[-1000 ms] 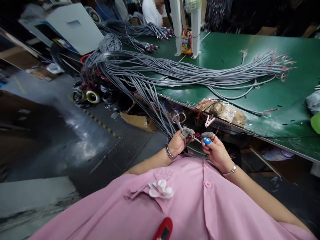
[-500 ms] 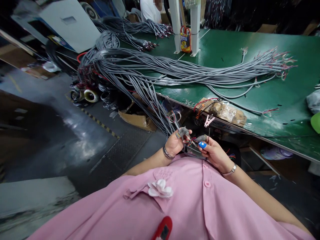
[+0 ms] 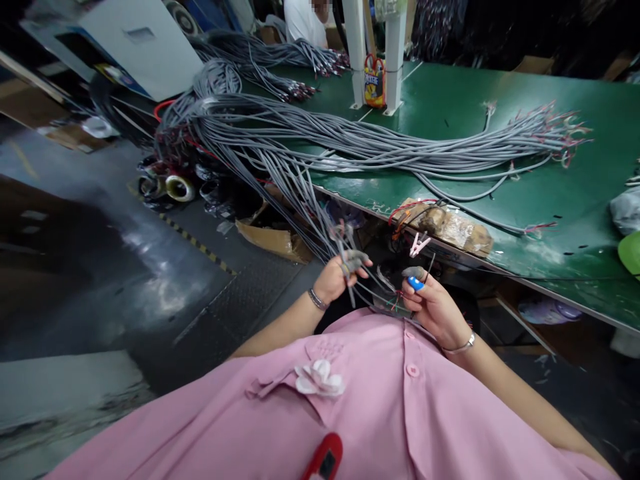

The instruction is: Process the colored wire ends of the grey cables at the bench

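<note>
My left hand [image 3: 334,279], with grey wrapping on its fingers, is closed around a grey cable [image 3: 352,293] whose end points down past the palm. Other grey cables [image 3: 320,230] run down from the bench just behind it. My right hand [image 3: 434,308] is closed on a small blue tool [image 3: 415,283] with a white mark. A thin dark rod [image 3: 431,265] sticks up beside that hand, and I cannot tell whether it belongs to the tool. Between my hands hang loose thin coloured wires [image 3: 397,301], close to the right fingertips.
A long bundle of grey cables [image 3: 350,137] lies across the green bench [image 3: 530,180]. At its front edge are a taped brown block [image 3: 450,225] and a pink clip [image 3: 419,245]. Below are a cardboard box [image 3: 270,237] and tape rolls [image 3: 179,188]. A person [image 3: 305,23] is behind.
My hands have moved apart: the left went leftward with a cable, the right slightly rightward. The wires that ran between the fingers of both hands now hang nearer the right.
</note>
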`<state>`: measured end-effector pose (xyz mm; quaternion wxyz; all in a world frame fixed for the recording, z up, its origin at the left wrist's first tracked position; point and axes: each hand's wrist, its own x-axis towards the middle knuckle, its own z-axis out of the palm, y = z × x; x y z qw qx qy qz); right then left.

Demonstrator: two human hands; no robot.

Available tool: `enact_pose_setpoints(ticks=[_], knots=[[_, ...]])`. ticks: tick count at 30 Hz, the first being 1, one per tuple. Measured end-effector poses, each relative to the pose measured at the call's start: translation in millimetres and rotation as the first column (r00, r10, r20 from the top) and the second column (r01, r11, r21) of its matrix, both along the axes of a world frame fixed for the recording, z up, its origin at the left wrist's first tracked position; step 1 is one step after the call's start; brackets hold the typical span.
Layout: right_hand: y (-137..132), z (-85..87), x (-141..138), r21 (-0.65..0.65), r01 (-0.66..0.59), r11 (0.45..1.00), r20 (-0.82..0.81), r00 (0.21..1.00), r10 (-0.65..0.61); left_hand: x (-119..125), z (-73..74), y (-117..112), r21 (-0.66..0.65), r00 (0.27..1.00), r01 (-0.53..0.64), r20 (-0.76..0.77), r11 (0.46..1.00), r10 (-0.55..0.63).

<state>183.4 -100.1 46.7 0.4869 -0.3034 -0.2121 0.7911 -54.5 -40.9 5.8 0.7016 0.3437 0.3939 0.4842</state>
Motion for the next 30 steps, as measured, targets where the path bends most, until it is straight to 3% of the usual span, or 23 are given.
enact_pose_setpoints(ticks=[2,4,10,15,19,21,25,28,30], knots=[[2.1,3.8,-1.3,0.008,0.026,1.0,-0.028,0.999,-0.025,13.9,-7.6,-16.2,0.035,0.982,0.17,-0.094,0.985,-0.166],[3.6,8.4,-3.0,0.008,0.043,0.999,-0.06,0.997,-0.042,27.2,-11.5,-26.9,0.084,0.963,0.248,-0.125,0.965,-0.237],[9.8,23.3,-1.2,0.079,0.096,0.992,-0.024,0.995,-0.094,44.4,-8.8,-28.5,0.148,0.873,0.484,-0.148,0.863,-0.464],[10.1,23.0,1.7,0.108,0.162,0.981,0.059,0.984,-0.169,41.6,-0.8,-30.5,0.115,0.944,0.323,-0.111,0.939,-0.311],[6.4,11.6,-5.5,0.219,0.089,0.972,0.3,0.942,-0.153,37.5,7.8,-33.9,0.144,0.974,0.215,-0.1,0.966,-0.202],[6.7,8.1,-8.5,0.329,-0.021,0.944,0.494,0.856,-0.153,36.0,13.7,-36.1,0.173,0.97,0.223,-0.139,0.959,-0.201],[8.8,11.6,-7.5,0.539,-0.253,0.803,0.763,0.55,-0.339,36.7,27.0,-42.0,0.226,0.94,0.252,-0.287,0.941,-0.183],[4.4,19.5,-6.2,0.584,-0.433,0.686,0.811,0.303,-0.5,41.0,32.5,-43.8,0.25,0.941,0.151,-0.334,0.956,-0.061],[-2.1,24.0,-8.4,0.55,-0.562,0.618,0.816,0.204,-0.54,42.9,32.7,-40.1,0.246,0.952,0.037,-0.303,0.969,0.041]])
